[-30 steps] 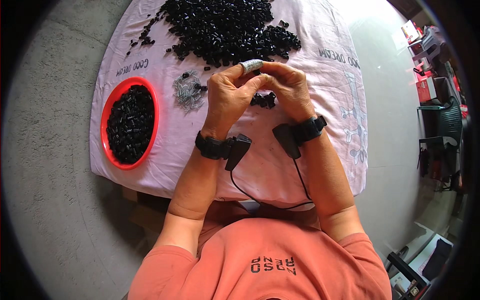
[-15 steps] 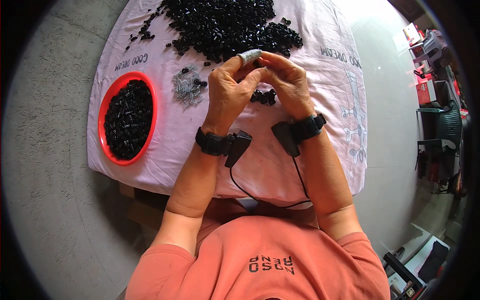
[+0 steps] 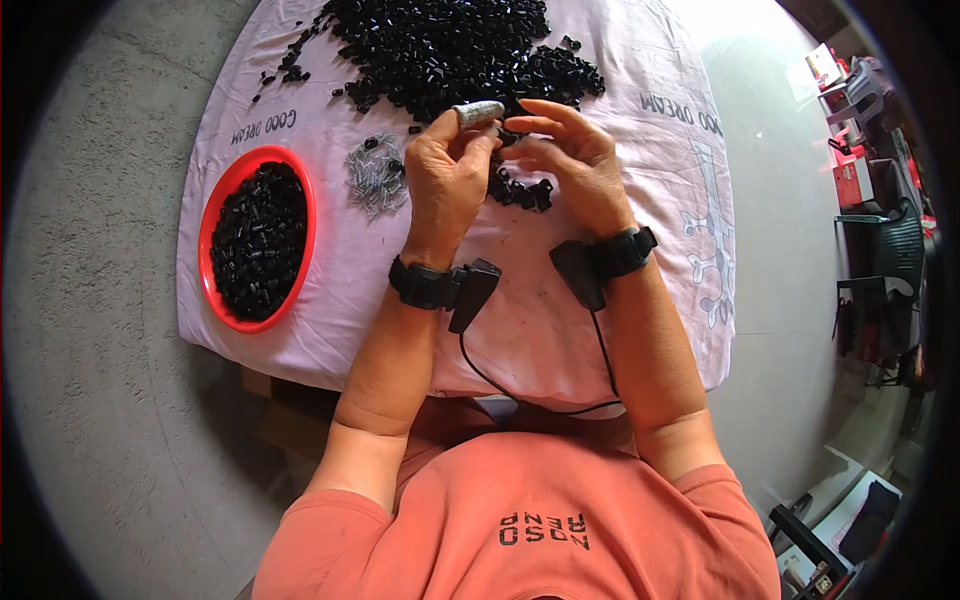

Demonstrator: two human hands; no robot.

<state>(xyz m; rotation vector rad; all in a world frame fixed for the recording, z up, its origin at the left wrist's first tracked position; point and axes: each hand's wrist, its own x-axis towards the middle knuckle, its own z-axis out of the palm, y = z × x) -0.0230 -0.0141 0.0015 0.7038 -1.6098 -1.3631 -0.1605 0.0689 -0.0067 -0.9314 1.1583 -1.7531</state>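
Pink cloth (image 3: 530, 330) bears one bowl (image 3: 263, 155), one black heap (image 3: 440, 60); two hands (image 3: 448, 185) (image 3: 590, 180) curl, grip unclear.

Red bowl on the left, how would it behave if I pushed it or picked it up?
The red bowl probably keeps its shape, as its rim looks smooth and even. It may feel heavy for its size, with so many black pieces inside. Pushed, it might drag the pink cloth, which looks wrinkled and loose.

seemingly a home workroom; rough grey floor (image 3: 110, 250), black parts (image 3: 450, 55) heaped on patterned cloth (image 3: 670, 330), a green chair (image 3: 903, 243) beyond.
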